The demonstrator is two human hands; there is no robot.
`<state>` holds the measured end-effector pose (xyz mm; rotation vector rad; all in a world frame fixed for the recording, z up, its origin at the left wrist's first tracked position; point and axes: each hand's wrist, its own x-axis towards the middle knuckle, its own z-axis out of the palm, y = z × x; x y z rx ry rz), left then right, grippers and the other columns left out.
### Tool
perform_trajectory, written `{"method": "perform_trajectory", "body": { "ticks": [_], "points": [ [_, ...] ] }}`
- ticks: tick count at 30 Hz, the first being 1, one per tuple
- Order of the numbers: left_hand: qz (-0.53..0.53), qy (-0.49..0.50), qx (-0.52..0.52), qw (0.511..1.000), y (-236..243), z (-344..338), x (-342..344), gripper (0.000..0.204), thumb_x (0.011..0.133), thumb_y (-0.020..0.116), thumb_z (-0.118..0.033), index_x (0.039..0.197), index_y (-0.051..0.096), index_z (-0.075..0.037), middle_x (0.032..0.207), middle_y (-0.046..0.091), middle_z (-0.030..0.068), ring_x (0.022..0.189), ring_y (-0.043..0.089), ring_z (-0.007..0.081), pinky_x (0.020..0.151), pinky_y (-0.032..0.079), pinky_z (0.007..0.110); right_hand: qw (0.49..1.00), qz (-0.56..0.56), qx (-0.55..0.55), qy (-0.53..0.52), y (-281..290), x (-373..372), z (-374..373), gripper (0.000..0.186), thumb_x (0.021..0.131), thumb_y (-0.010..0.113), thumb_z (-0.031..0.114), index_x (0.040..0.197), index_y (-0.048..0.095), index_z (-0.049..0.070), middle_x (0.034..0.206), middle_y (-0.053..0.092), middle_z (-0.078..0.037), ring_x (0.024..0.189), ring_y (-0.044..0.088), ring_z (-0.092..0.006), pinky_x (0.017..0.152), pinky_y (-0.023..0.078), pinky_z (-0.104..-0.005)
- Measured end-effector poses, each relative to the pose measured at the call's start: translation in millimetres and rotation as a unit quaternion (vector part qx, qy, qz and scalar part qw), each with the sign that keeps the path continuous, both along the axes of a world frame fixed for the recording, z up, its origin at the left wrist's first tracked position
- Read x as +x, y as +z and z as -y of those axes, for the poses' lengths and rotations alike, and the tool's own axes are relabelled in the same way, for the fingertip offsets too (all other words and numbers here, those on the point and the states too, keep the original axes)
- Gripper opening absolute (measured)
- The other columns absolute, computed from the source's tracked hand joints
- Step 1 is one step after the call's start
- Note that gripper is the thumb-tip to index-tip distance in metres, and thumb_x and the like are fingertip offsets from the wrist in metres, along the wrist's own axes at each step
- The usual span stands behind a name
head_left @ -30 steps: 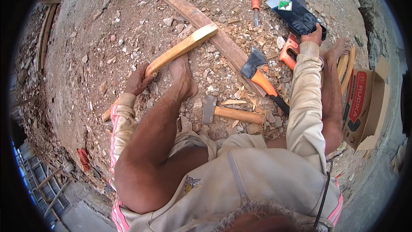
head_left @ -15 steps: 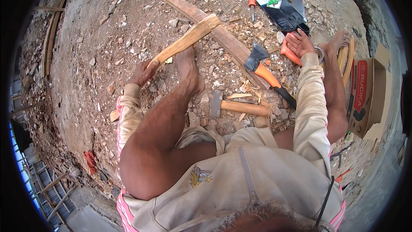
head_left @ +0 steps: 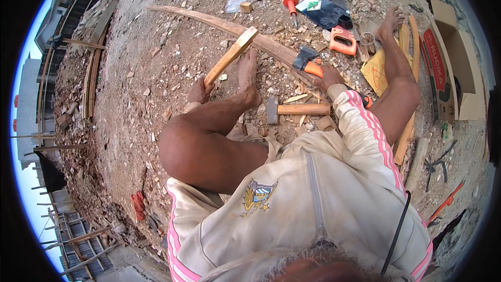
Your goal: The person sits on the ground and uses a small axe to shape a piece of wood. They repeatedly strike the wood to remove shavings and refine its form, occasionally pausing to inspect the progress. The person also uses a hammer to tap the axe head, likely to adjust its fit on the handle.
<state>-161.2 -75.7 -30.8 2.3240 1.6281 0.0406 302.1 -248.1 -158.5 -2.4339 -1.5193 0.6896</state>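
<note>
While left fingers (head_left: 200,91) clasp timber (head_left: 229,58), hatchet (head_left: 313,69) in right fingers (head_left: 326,76)

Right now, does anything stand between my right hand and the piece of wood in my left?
Yes. Going left from the right hand, the axe it holds comes first, then the long board, then the left foot beside the piece of wood in the left hand.

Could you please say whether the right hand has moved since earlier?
Yes: relative to the handsaw, the right hand moved left and nearer the person, onto the hatchet.
</note>
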Motion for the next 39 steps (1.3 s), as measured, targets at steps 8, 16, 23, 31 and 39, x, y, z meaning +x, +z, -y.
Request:
{"method": "perform_trajectory", "body": {
  "ticks": [8, 16, 23, 31, 39],
  "points": [
    [0.032, -0.037, -0.001, 0.999, -6.4, 28.0, 0.1, 0.052, 0.084, 0.071, -0.056, 0.105, 0.064, -0.009, 0.087, 0.069, 0.0174, 0.083, 0.067, 0.0391, 0.072, 0.051, 0.047, 0.998, -0.023, 0.043, -0.042, 8.3, 1.6, 12.6, 0.055, 0.078, 0.080, 0.035, 0.125, 0.063, 0.012, 0.120, 0.059, -0.022, 0.104, 0.064, -0.0415, 0.093, 0.051, -0.0482],
    [0.093, -0.105, -0.021, 0.990, -52.6, 17.0, 9.6, 0.047, 0.083, 0.072, -0.053, 0.102, 0.064, -0.011, 0.085, 0.068, 0.0172, 0.079, 0.067, 0.0383, 0.069, 0.051, 0.046, 0.969, -0.136, 0.207, -0.002, 43.6, 27.5, -6.0, 0.034, 0.093, 0.067, 0.029, 0.116, 0.062, 0.005, 0.079, 0.061, -0.013, 0.078, 0.064, -0.0320, 0.075, 0.052, -0.0434],
    [0.032, -0.086, -0.042, 0.995, -98.0, 8.4, 55.7, 0.031, 0.082, 0.072, -0.041, 0.095, 0.061, -0.014, 0.079, 0.066, 0.0142, 0.073, 0.068, 0.0354, 0.063, 0.052, 0.043, 0.674, -0.636, 0.338, -0.166, 155.9, 14.9, -17.6, 0.033, 0.102, 0.059, 0.034, 0.120, 0.051, 0.007, 0.076, 0.055, -0.002, 0.056, 0.055, -0.0097, 0.048, 0.046, -0.0269],
    [-0.038, -0.037, 0.007, 0.999, -102.7, 21.9, 53.1, 0.034, 0.077, 0.080, -0.040, 0.091, 0.064, -0.014, 0.081, 0.069, 0.0131, 0.073, 0.069, 0.0342, 0.063, 0.055, 0.045, 0.720, -0.640, 0.107, -0.244, 81.6, -23.0, -42.1, 0.022, 0.099, 0.065, 0.026, 0.106, 0.050, 0.011, 0.069, 0.051, 0.002, 0.047, 0.048, -0.0064, 0.041, 0.041, -0.0241],
    [-0.006, -0.039, -0.014, 0.999, -104.7, 11.5, 58.8, 0.034, 0.074, 0.083, -0.035, 0.094, 0.067, -0.013, 0.080, 0.070, 0.0133, 0.071, 0.069, 0.0331, 0.064, 0.056, 0.043, 0.690, -0.611, 0.248, -0.299, 109.0, 19.9, -67.9, 0.018, 0.097, 0.068, 0.017, 0.097, 0.051, 0.010, 0.067, 0.050, 0.003, 0.045, 0.047, -0.0058, 0.040, 0.041, -0.0236]
  ]
}}
